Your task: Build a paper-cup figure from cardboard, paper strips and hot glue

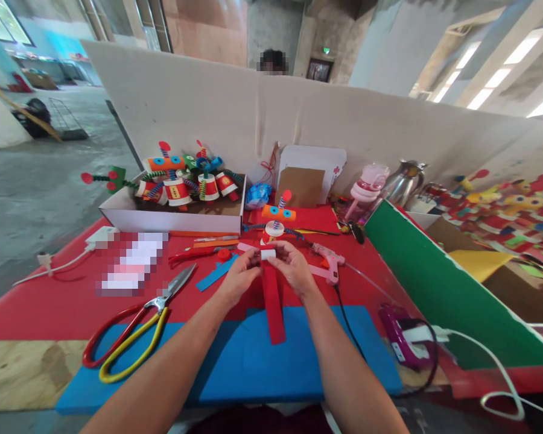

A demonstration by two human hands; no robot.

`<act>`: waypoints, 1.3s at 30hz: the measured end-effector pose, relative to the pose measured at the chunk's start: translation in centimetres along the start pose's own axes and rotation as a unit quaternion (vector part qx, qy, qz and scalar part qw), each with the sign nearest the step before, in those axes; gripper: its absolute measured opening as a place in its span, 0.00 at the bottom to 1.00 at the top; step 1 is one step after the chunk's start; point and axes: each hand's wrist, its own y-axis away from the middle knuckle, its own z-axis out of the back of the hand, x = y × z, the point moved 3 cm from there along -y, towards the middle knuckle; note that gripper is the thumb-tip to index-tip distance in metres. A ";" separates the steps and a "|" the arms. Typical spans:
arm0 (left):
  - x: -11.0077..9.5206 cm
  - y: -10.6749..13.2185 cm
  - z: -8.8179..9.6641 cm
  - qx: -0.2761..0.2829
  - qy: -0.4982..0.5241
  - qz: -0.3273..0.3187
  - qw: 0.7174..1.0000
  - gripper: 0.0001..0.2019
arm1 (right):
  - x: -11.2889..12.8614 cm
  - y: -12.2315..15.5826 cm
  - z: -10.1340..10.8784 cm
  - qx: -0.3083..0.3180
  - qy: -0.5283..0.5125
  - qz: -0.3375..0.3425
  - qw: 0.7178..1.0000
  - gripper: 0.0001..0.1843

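Between my two hands is a small white paper tube (pixel 268 254), with a red paper strip (pixel 274 304) hanging from it toward me. The fingers of my left hand (pixel 243 271) pinch the tube's left end. My right hand (pixel 293 268) grips its right side, thumb in front. Just beyond my fingers stands a paper-cup figure (pixel 275 230) with an orange head, blue eyes and springy striped arms; its lower part is hidden. A blue paper strip (pixel 217 273) lies beside my left hand, and a pink glue gun (pixel 329 263) lies right of my right hand.
Large red-and-yellow-handled scissors (pixel 156 307) lie at left on the blue board (pixel 253 361) and red tabletop. A white box (pixel 172 223) holds several similar figures. A green-sided box (pixel 425 295), purple device (pixel 402 337) and cables occupy the right. A partition (pixel 199 102) stands behind; a person's head shows above it.
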 end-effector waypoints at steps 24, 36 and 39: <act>-1.0 0.2 0.7 -0.036 -0.224 -0.115 0.967 0.11 | -0.7 -0.2 0.7 0.021 0.084 -0.040 0.995 0.15; -1.2 0.2 1.2 -0.074 -0.101 -0.025 0.992 0.19 | -0.5 -0.3 1.0 -0.070 0.048 -0.008 0.996 0.15; -1.3 0.3 1.3 -0.096 -0.058 -0.016 0.994 0.21 | -0.4 -0.2 0.9 -0.059 0.035 -0.015 0.998 0.15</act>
